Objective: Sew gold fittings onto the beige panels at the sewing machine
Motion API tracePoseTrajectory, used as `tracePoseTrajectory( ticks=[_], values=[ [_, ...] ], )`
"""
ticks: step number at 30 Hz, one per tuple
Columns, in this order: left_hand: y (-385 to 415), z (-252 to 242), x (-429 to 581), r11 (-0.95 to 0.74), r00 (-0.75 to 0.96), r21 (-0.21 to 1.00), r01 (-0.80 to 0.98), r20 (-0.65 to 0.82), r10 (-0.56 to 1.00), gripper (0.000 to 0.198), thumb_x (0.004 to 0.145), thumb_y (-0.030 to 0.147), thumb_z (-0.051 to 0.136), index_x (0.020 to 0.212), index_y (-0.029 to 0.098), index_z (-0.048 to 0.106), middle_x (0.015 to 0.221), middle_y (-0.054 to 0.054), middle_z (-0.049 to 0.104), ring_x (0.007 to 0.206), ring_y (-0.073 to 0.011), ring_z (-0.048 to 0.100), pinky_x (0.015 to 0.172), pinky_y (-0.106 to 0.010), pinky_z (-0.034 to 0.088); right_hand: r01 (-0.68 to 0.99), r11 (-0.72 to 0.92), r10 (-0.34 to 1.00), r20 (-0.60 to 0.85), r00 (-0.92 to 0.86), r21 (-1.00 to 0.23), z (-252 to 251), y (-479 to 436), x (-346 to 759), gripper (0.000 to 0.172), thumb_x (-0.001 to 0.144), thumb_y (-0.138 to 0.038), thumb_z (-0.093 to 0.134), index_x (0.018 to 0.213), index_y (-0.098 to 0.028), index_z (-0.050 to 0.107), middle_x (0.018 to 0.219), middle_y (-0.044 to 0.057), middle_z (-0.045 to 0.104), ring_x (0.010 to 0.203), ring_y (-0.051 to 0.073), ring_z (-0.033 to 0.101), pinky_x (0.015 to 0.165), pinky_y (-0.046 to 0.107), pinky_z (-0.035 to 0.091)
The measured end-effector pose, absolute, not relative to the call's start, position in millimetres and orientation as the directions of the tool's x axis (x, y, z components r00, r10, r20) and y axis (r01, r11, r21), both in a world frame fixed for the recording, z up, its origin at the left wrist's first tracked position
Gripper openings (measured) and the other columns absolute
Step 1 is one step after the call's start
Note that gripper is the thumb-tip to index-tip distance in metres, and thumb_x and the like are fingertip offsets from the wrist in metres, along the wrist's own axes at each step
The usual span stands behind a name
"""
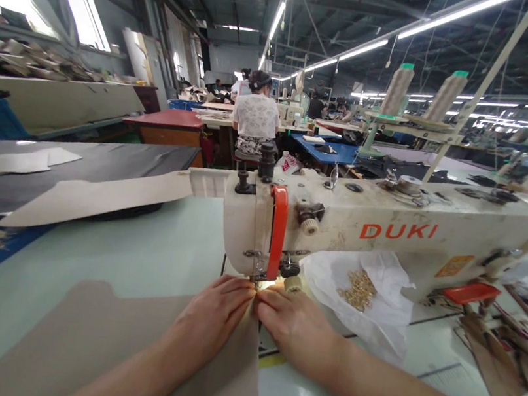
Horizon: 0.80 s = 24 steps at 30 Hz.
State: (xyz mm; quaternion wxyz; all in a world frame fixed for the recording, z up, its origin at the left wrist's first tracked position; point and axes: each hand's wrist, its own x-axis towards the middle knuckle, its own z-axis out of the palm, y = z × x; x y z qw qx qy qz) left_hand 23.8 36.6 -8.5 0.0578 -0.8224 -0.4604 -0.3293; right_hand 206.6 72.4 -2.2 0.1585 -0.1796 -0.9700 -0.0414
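A beige fabric piece (126, 323) lies on the pale green table (188, 240), one edge under the head of the white sewing machine (340, 216). My left hand (215, 310) rests on the fabric, its fingers pressed together close to the needle area. Just right of it, my right hand (297, 325) has its fingers bunched at the fabric's edge. The two hands nearly touch at the fingertips. What lies between the fingertips is too small to make out, and the needle itself is hidden.
Right of the machine head, a white bag (390, 283) holds small gold metal pieces (358, 290). Brown straps (492, 364) lie at the right. Beige panels (99, 200) rest on dark material at the left. A person (256, 117) sits further ahead.
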Motion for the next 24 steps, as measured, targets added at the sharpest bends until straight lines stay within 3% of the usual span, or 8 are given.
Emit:
tracePoseTrajectory(
  ticks=[13, 18, 24],
  values=[
    [35, -8, 23, -0.559, 0.364, 0.210, 0.802, 0.569, 0.737, 0.027, 0.093, 0.022, 0.040, 0.089, 0.018, 0.067, 0.091, -0.005, 0.070, 0.087, -0.0183, 0.062, 0.081, -0.033, 0.054, 0.393, 0.919, 0.357, 0.358, -0.863, 0.031, -3, 69, 206, 0.004, 0.085, -0.014, 0.060, 0.088, -0.012, 0.058, 0.097, 0.007, 0.062, 0.092, 0.020, 0.054, 0.079, 0.032, 0.044],
    [31, -4, 25, -0.566, 0.427, 0.129, 0.814, 0.529, 0.734, 0.029, 0.093, 0.019, 0.037, 0.093, 0.016, 0.066, 0.094, -0.006, 0.070, 0.090, -0.0183, 0.062, 0.084, -0.034, 0.053, 0.318, 0.945, 0.268, 0.381, -0.885, 0.074, -1, 67, 210, 0.007, 0.090, -0.018, 0.054, 0.088, -0.013, 0.059, 0.097, 0.005, 0.062, 0.095, 0.018, 0.053, 0.087, 0.032, 0.041],
    [23, -3, 24, -0.521, 0.433, 0.070, 0.851, 0.466, 0.771, 0.030, 0.093, 0.017, 0.034, 0.100, 0.014, 0.063, 0.101, -0.009, 0.069, 0.097, -0.0189, 0.061, 0.089, -0.035, 0.052, 0.243, 0.966, 0.209, 0.294, -0.933, 0.083, 2, 63, 214, 0.013, 0.094, -0.023, 0.049, 0.093, -0.015, 0.060, 0.096, 0.004, 0.063, 0.096, 0.016, 0.053, 0.090, 0.030, 0.041]
  ],
)
